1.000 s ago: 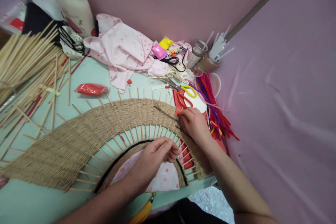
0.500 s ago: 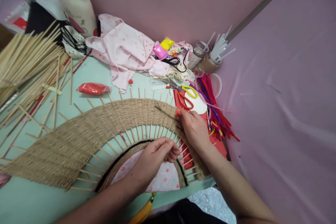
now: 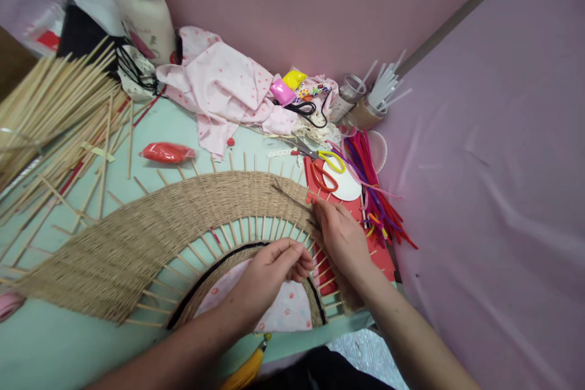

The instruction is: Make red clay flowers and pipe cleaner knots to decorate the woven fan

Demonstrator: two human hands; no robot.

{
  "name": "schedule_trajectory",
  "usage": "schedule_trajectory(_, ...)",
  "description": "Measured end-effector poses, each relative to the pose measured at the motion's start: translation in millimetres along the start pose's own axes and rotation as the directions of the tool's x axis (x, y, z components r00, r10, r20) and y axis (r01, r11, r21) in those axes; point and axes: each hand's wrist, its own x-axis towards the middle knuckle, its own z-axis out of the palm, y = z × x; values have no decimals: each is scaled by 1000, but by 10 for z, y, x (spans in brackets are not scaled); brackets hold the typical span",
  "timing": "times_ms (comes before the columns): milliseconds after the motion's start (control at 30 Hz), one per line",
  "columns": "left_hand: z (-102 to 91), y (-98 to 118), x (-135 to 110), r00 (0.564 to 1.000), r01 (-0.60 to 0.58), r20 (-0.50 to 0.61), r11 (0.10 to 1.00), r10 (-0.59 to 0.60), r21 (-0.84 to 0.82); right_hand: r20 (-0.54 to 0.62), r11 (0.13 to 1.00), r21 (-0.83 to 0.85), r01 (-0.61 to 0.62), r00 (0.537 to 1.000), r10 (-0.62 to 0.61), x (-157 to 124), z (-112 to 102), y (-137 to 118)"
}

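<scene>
one yellow tassel [image 3: 247,368] shows at the near edge of the pale green table [image 3: 59,341]. just beyond it, a half-round spotted panel [image 3: 287,308] sits inside a black trim [image 3: 185,301], partly under the left hand [image 3: 278,262], whose fingers are curled in with the thumb close to the forefinger; i cannot tell whether they hold anything. thin spokes [image 3: 233,233] fan out from there to a wide brown woven band [image 3: 205,204], which arches across the table to the right hand [image 3: 340,234]. that hand's grip is narrow, its fingertips drawn together beside a loose dark strand [image 3: 292,196] on the band; the tips are partly hidden, so i cannot tell whether they pinch it. red sheets [image 3: 384,268], scissors [image 3: 336,161] and coloured fuzzy stems [image 3: 365,161] lie near the right hand. beyond the band, a red packet [image 3: 167,152] lies well apart from both hands, with a heap of long sticks [image 3: 59,97] at the left. farther back are a crumpled pink cloth [image 3: 228,76], white straws [image 3: 385,88] leaning in a container, and a pale bottle [image 3: 150,27] near the pink wall [image 3: 320,12].
</scene>
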Motion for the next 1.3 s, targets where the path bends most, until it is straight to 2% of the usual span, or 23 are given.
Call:
schedule_trajectory(133, 3, -4, 10, 1000, -5, 12, 1000, 5, -5, -37, 993, 94, -73, 996, 77, -14, -19, 3)
schedule_trajectory(333, 3, 6, -1, 1000, 0, 8, 1000, 0, -5, 7, 991, 130, -39, 999, 39, -8, 10, 0)
schedule_trajectory(633, 5, 16, -11, 1000, -4, 9, 1000, 4, 2, 41, 971, 207, -118, 993, 112, 26, 16, 11)
schedule_trajectory(800, 4, 15, -7, 1000, -4, 7, 1000, 4, -2, -21, 928, 331, -170, 982, 188, -13, -7, 54)
schedule_trajectory(900, 10, 8, 2, 1000, -4, 3, 1000, 4, 11, -26, 934, 312, -174, 981, 192, -29, -18, 54)
schedule_trajectory(1100, 27, 5, -31, 1000, -15, 16, 1000, 15, 22, 26, 965, 236, -117, 993, 114, 1, -23, 18)
schedule_trajectory(1300, 9, 40, -101, 999, -42, 28, 998, 41, 36, -142, 946, 293, -137, 972, 185, 41, -203, -45)
